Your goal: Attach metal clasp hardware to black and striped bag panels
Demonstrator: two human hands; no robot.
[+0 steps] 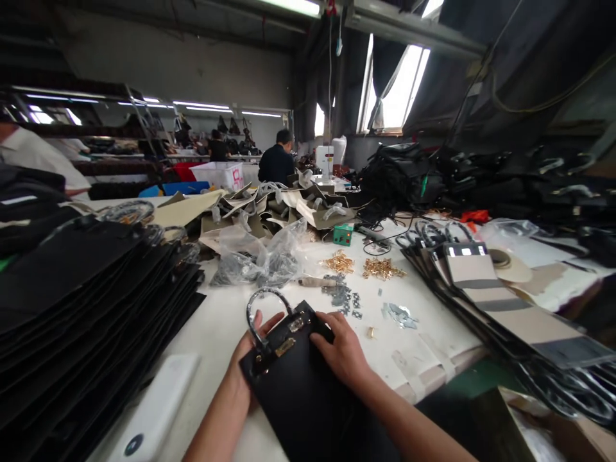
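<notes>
Black panel (308, 391) lies nearest, over the surface's (206, 333) near edge; the left hand (242, 364) grasps its left side, the right hand (343, 348) its right. I'd keep pressure even (that looped handle (265, 290) could snag fingers). Metal plates (341, 296) lie beyond; windows (397, 83) light the far right.

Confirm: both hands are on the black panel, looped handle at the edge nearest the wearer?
Not quite: the looped handle is at the panel's far edge, away from the wearer, per the head view. The left hand and right hand are indeed on the black panel.
</notes>
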